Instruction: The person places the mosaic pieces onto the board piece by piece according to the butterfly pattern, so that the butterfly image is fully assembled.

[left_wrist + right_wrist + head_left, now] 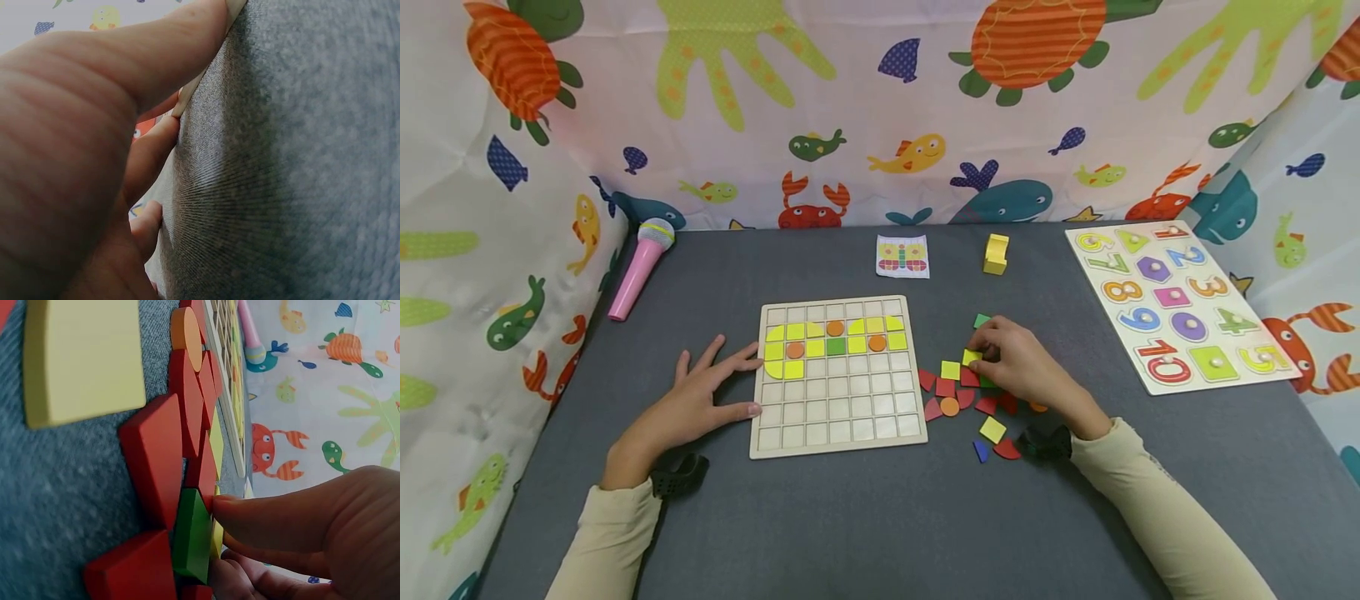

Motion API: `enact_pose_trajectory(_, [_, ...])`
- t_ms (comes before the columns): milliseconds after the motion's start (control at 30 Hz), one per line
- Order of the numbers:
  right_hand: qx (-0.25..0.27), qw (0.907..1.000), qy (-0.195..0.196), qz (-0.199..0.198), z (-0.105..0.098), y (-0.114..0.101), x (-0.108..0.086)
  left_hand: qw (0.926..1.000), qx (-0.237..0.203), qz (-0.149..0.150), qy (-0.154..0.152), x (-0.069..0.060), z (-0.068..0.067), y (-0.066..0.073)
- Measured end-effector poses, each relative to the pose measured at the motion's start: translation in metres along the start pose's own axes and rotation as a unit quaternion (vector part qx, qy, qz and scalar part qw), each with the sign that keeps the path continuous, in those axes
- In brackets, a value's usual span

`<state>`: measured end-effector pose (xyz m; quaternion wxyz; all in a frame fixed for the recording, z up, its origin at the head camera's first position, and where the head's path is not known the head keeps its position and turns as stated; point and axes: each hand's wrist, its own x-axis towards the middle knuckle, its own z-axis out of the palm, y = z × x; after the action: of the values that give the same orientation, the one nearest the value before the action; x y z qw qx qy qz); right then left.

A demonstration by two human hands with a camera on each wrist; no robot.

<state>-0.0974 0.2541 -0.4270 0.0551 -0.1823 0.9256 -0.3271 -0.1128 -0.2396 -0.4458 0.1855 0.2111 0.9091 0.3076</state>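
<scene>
A wooden grid board lies flat on the table, its upper rows partly filled with yellow tiles, a green square and several orange circles. My left hand touches the board's left edge with spread fingers and thumb. To the right of the board, my right hand pinches a yellow tile between thumb and fingers, over a loose pile of tiles. In the right wrist view a green tile and red tiles lie close by the thumb. The pinched tile is mostly hidden there.
A small pattern card and a yellow block stand behind the board. At the far left lies a pink toy microphone. A number puzzle board is on the right. Printed fabric hangs around the table.
</scene>
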Motion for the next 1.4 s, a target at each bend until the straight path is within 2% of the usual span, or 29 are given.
enact_pose_trajectory(533, [-0.002,0.9999,0.014,-0.008,0.005,0.001,0.001,1.0000,-0.002,0.000,0.001,-0.001,-0.001,0.001])
enact_pose_trajectory(833, [0.047,0.9981,0.036,-0.019,0.003,-0.005,0.003,1.0000,-0.002,-0.002,-0.002,-0.001,-0.001,0.000])
enact_pose_trajectory(1200, [0.067,0.9968,0.043,-0.012,0.007,-0.015,0.012,1.0000,0.001,-0.003,-0.002,0.001,0.001,-0.002])
enact_pose_trajectory(1400, [0.093,0.9944,0.047,-0.019,0.013,-0.030,0.026,1.0000,0.000,-0.005,-0.002,0.000,0.001,-0.002])
